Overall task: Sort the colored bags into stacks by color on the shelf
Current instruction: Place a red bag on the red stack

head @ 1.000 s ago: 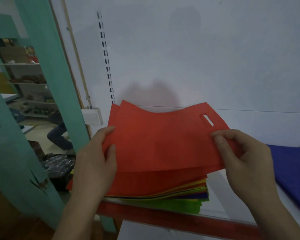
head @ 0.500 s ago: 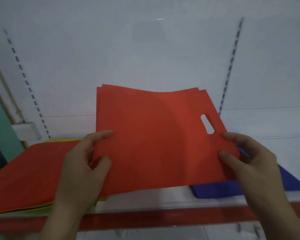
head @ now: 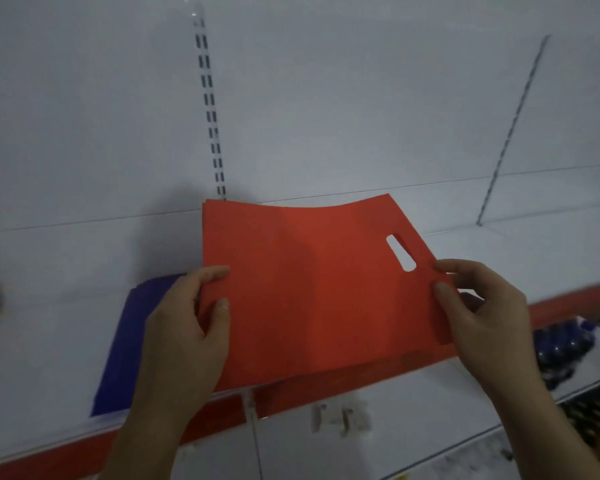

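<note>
1. The red bag (head: pixel 309 289) is gripped at both ends. Its left edge is pinched by the left hand (head: pixel 184 334), thumb on top, and its right edge by the right hand (head: pixel 482 313), beside the slot (head: pixel 400 252).
2. Its long axis is laid left to right between the hands. It is held over the shelf (head: pixel 516 251), overlapping the right side of the blue stack (head: pixel 128 341).
3. Bare shelf is seen right of the bag, and a red stack is judged likely to go there.
4. The shelf is backed by a white panel (head: pixel 326 98) with a slotted upright (head: pixel 210 109).
</note>
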`<state>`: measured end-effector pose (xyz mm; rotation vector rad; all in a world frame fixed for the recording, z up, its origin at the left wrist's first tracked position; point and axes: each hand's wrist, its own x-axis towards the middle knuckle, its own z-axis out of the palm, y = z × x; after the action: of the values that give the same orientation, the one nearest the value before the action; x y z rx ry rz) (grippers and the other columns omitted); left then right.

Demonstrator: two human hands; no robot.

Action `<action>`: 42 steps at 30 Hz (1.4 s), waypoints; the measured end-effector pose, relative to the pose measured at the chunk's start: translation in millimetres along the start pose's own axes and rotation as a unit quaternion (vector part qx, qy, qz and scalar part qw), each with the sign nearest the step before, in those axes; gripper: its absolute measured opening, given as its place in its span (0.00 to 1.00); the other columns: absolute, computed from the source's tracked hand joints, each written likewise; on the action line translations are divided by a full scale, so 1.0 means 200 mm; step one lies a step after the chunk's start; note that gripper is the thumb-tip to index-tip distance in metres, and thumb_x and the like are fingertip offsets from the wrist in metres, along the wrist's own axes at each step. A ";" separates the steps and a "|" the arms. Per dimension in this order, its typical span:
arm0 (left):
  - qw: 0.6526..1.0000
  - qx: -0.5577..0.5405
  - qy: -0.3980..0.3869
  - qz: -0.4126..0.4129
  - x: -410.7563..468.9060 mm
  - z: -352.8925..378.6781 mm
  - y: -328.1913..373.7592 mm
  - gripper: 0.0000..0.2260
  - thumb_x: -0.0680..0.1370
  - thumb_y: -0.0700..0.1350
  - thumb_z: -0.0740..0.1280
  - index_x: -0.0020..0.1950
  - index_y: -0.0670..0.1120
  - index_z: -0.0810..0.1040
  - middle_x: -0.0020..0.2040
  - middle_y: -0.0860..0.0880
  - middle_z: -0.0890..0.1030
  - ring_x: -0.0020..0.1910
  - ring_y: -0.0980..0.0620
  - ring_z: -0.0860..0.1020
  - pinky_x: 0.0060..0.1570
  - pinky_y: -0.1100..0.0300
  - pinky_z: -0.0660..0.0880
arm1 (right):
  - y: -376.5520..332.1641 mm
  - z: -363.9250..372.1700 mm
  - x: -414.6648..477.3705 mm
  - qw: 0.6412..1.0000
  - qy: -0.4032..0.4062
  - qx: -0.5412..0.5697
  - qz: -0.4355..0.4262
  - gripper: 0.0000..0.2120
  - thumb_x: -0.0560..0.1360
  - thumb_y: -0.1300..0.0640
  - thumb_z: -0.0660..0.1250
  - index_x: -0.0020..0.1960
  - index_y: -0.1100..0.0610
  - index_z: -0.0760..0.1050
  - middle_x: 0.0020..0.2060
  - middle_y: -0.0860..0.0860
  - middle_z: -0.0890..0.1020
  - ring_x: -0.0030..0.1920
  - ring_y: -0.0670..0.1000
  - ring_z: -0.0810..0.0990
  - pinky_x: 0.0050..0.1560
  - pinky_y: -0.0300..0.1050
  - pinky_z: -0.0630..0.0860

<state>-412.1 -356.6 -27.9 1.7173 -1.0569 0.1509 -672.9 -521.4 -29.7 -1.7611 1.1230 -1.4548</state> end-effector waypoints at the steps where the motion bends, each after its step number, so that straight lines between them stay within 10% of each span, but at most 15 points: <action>1: 1.000 0.004 -0.007 0.003 0.00 0.08 0.05 0.16 0.78 0.40 0.68 0.62 0.56 0.78 0.54 0.55 0.81 0.48 0.62 0.79 0.44 0.71 0.72 | 0.04 -0.06 0.04 1.000 0.006 -0.007 0.003 0.10 0.79 0.61 0.67 0.54 0.47 0.80 0.42 0.45 0.84 0.35 0.46 0.83 0.31 0.47 0.81; 7: 0.997 0.031 -0.067 0.032 0.09 0.52 0.26 0.15 0.79 0.43 0.68 0.64 0.54 0.76 0.54 0.62 0.74 0.49 0.74 0.72 0.45 0.75 0.67 | 0.31 -0.26 0.32 0.996 0.036 -0.080 0.017 0.10 0.79 0.58 0.66 0.52 0.43 0.79 0.45 0.35 0.81 0.39 0.41 0.81 0.43 0.47 0.81; 15: 0.978 0.111 -0.173 0.039 0.17 1.01 0.37 0.21 0.78 0.49 0.68 0.71 0.53 0.72 0.56 0.57 0.75 0.47 0.58 0.72 0.48 0.63 0.71 | 0.59 -0.39 0.71 0.977 0.021 -0.214 -0.016 0.11 0.80 0.59 0.65 0.60 0.52 0.81 0.46 0.44 0.83 0.40 0.44 0.78 0.51 0.40 0.72; 20: 0.960 0.154 -0.234 0.029 0.20 1.25 0.43 0.27 0.79 0.54 0.66 0.76 0.52 0.65 0.70 0.54 0.72 0.63 0.53 0.74 0.64 0.53 0.73 | 0.77 -0.49 0.91 0.976 -0.005 -0.217 0.001 0.11 0.79 0.59 0.66 0.59 0.53 0.82 0.51 0.48 0.85 0.44 0.46 0.79 0.53 0.39 0.71; 42: 0.936 0.280 -0.191 -0.092 0.10 1.88 0.79 0.26 0.81 0.56 0.60 0.78 0.49 0.62 0.75 0.47 0.67 0.72 0.48 0.67 0.71 0.49 0.66 | 1.20 -0.91 1.41 0.916 -0.256 -0.305 -0.040 0.21 0.76 0.48 0.67 0.68 0.51 0.75 0.63 0.51 0.79 0.65 0.59 0.75 0.63 0.60 0.74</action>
<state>-654.4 -682.9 -66.2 2.4250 -1.1976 -0.0093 -893.9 -869.4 -57.5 -2.4437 1.2953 -0.6134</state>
